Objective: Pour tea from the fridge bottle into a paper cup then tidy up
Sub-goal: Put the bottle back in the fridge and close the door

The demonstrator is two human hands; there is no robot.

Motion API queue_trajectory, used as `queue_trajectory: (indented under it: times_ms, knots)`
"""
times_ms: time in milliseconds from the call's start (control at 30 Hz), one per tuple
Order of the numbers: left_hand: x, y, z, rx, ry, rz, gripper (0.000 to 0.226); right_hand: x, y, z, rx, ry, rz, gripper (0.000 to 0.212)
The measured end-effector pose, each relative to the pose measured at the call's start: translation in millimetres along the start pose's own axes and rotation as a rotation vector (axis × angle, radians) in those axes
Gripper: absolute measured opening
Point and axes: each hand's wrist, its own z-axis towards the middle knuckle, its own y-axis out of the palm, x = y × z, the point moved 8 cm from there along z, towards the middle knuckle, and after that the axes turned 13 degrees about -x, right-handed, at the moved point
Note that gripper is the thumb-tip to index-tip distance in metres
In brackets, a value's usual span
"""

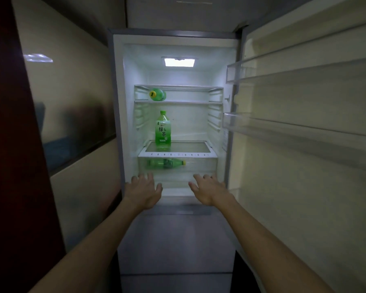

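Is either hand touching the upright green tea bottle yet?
Apart. The head view shows the left hand and right hand, both open, low at the drawer front, well below the upright bottle.

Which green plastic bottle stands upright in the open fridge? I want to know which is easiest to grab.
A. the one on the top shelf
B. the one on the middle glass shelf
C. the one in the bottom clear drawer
B: the green plastic tea bottle on the middle glass shelf stands cap up, while the top-shelf bottle and the drawer bottle lie on their sides.
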Motion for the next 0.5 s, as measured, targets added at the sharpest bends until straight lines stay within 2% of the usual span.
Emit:
queue_trajectory:
  times_ms: [500]
  knots:
    - [-20, -9, -93, -0.028, 0.012, 0.015, 0.058, -42, 9, -98, 0.003, 0.020, -0.007, 0.054]
